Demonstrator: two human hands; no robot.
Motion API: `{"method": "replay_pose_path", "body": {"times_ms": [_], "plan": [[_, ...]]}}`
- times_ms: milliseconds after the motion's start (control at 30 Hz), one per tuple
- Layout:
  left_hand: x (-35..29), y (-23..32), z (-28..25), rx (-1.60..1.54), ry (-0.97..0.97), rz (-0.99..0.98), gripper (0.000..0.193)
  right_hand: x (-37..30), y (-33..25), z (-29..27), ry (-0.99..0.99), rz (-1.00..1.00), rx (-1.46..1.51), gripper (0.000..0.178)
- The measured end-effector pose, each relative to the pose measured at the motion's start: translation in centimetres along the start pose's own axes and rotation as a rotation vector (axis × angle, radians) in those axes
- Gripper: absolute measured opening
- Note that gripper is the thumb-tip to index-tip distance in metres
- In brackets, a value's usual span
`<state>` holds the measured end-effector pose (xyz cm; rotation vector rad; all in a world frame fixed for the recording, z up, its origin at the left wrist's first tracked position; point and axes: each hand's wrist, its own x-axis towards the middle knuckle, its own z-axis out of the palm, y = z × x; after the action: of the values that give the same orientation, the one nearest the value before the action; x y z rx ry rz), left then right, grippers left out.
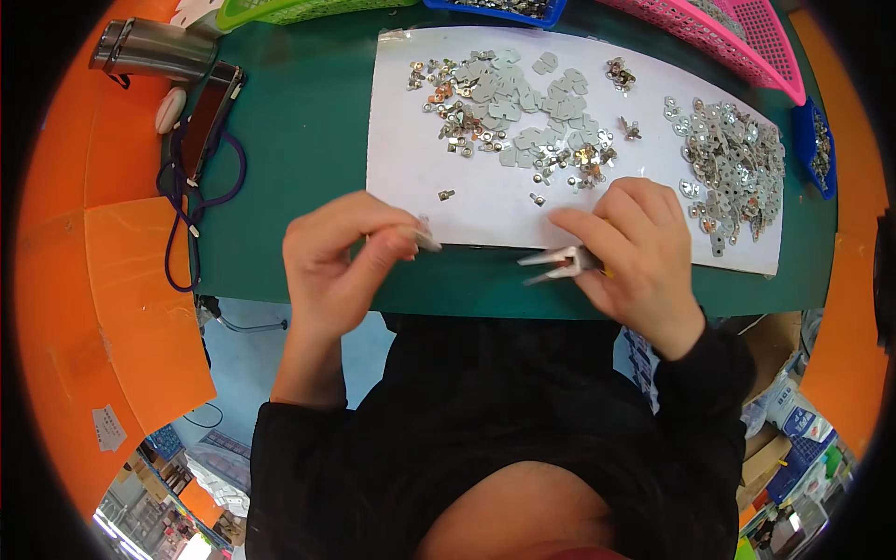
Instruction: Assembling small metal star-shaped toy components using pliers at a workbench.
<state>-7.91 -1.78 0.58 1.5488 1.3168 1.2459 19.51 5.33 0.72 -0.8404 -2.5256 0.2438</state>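
"Starting with the left hand [322,269], what do we record?"

"We record thumb and fingers pinched on a small pale-grey plate [427,241], partly hidden, at the near edge of the white sheet [397,135]."

"And the right hand [642,254]?"

"We note it closed around pliers [564,259], whose jaws stand parted and point toward the left hand."

"What do we list on the sheet?"

"We list a heap of flat grey plates [504,110] with metal fittings [455,117] about them, and a pile of silvery brackets [733,168] at the right. One loose fitting [538,200] lies near the right forefinger. Under the sheet, we see the green worktop [289,112]."
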Motion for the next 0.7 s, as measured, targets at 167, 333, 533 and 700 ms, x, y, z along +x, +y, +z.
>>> {"method": "replay_pose_path", "body": {"times_ms": [167,333,533,700], "plan": [[0.6,0.1,1.6,-0.283,0.137,-0.173,0.013,-0.5,-1.0,2.4,0.057,0.051,0.001,0.045],[1.1,-0.6,3.2,-0.598,0.139,-0.325,0.017,-2.0,-0.5,3.1,0.111,0.004,0.078,0.037],[1.6,0.1,5.9,-0.861,0.067,-0.466,0.02,-1.5,-0.6,1.8,0.272,0.084,0.29,0.026],[2.0,1.6,8.7,-1.113,-0.182,-0.659,0.028,0.0,-0.8,2.0,0.645,0.168,0.493,0.023]]}}
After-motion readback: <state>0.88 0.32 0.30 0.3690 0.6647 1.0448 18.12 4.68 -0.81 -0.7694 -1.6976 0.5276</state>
